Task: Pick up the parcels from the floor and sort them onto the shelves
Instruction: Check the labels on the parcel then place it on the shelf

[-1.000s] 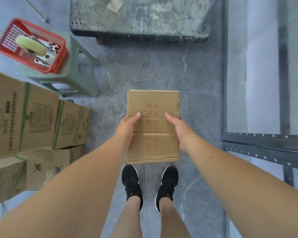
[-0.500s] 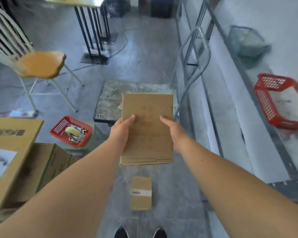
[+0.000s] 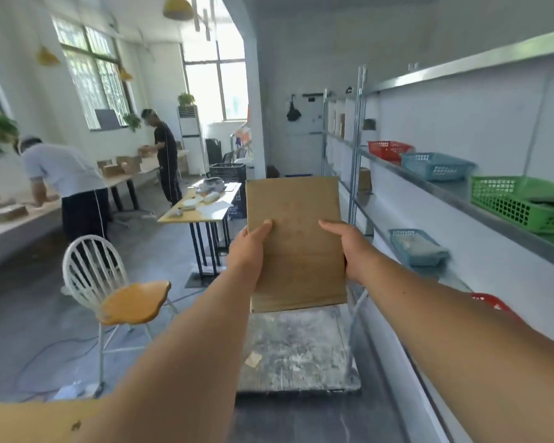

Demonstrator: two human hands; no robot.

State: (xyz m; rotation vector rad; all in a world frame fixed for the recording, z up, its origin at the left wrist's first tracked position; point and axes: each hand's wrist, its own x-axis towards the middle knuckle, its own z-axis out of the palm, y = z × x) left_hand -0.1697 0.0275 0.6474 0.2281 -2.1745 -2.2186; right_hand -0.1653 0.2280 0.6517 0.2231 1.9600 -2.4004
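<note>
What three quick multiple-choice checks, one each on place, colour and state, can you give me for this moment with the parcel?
1. Where are the shelves relative to the person?
A. On their right
B. On their left
C. Behind the white chair

2. What colour is the nearest basket on the upper shelf?
A. Yellow
B. Green
C. Black

3. How is the parcel held?
A. In the left hand alone
B. Resting on the cart
C. In both hands, off the floor

Answers:
1 A: the shelves run along the right side of the view.
2 B: the green basket sits closest, ahead of a blue basket and a red basket.
3 C: the left hand and right hand grip opposite sides of the parcel, above the cart.
</note>
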